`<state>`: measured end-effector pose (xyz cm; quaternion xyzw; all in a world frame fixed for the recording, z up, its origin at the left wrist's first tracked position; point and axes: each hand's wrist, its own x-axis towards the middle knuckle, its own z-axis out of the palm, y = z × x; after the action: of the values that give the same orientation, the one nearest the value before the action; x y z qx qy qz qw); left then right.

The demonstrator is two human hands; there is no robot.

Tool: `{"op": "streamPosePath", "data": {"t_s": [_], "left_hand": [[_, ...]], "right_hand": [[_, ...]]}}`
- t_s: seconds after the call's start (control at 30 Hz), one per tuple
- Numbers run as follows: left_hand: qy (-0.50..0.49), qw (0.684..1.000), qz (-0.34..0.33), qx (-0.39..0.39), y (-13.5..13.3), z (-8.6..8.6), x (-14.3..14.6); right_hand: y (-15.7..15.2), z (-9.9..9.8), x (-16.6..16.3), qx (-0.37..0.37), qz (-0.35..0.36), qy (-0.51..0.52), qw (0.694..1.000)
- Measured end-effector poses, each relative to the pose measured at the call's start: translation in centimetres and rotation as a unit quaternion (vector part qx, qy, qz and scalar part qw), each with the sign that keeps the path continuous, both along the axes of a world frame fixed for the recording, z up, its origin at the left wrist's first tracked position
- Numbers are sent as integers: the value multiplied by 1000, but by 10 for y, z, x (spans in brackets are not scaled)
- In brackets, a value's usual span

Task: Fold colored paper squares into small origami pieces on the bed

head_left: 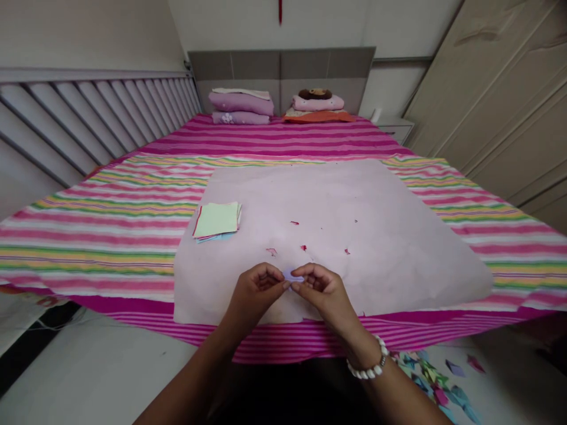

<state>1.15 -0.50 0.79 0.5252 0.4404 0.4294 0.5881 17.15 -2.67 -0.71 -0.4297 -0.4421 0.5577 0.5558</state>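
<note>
A small piece of lavender paper [292,275] is pinched between my two hands, above the near part of a large pale sheet [398,236]. My left hand [260,285] grips its left end between thumb and fingertips. At the other end, my right hand [322,287] pinches it the same way, with a white beaded bracelet [371,373] on that wrist. Fingers cover much of the paper, so its exact folds are hidden. To the left lies a stack of square coloured papers [217,219], pale green on top.
Several small red marks or scraps [303,248] dot the sheet, which lies on a bed with a striped cover [110,242]. Folded paper pieces [432,378] lie on the floor at lower right. Folded bedding [241,106] is stacked by the headboard [257,65]. A slatted rail [88,112] runs along the left.
</note>
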Motion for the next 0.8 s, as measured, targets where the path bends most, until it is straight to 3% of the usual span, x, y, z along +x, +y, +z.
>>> {"op": "streamPosePath", "data": {"t_s": [0.33,0.57,0.8], "left_hand": [[80,994,-20,78,0,4,-2],[43,996,-25,80,3,-1,-4],[144,977,-15,155,1,5,-8]], "right_hand": [[1,7,2,1,4,-2,1000],[3,3,3,-6,-16,-5,1000],[2,7,6,32,-32,-80,996]]}}
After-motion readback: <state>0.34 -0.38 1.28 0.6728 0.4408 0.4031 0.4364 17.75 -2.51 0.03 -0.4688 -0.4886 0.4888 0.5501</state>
